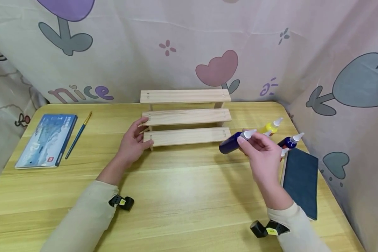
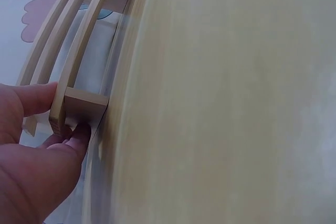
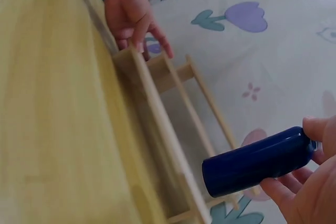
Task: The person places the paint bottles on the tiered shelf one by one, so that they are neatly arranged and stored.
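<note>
A three-tier wooden step rack [image 1: 192, 136] stands at the back middle of the table. My left hand [image 1: 130, 145] grips its left end; in the left wrist view the thumb and fingers [image 2: 38, 98] lie around the end of the lower boards. In my right hand [image 1: 266, 159] is a dark blue squeeze bottle [image 1: 229, 144] with a white pointed nozzle, held near its neck. The bottle tilts, its base toward the rack's lower right end. In the right wrist view the bottle [image 3: 252, 162] hangs above the table, pinched between thumb and fingers.
Right of the rack stand a yellow bottle [image 1: 270, 128] and another dark blue bottle [image 1: 288, 142], with more nozzles partly hidden by my hand. A dark notebook [image 1: 301, 182] lies at the right edge. At left lie a blue box [image 1: 47, 140] and a paintbrush [image 1: 77, 139].
</note>
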Motion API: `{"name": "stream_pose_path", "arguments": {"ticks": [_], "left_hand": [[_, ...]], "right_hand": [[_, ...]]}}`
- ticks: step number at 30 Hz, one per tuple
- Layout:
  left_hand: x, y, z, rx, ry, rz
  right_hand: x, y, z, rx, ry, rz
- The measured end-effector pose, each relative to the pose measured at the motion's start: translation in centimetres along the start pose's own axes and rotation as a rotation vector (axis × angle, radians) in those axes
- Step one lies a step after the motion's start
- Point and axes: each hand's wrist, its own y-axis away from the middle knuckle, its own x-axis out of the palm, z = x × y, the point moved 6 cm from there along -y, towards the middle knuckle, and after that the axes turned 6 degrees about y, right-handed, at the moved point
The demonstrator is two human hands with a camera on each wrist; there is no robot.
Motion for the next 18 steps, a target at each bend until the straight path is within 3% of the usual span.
{"name": "stream_pose_path", "arguments": {"ticks": [5,18], "left_hand": [[-0.1,0.1,0.0,-0.009,-0.002,-0.006],[0.0,-0.1,0.0,-0.001,0.025,-0.008]], "right_hand": [[1.4,-1.4,0.9,0.014,-0.047,0.017],[6.7,-5.9,3.8,-0.068,-0.120,0.020]]}}
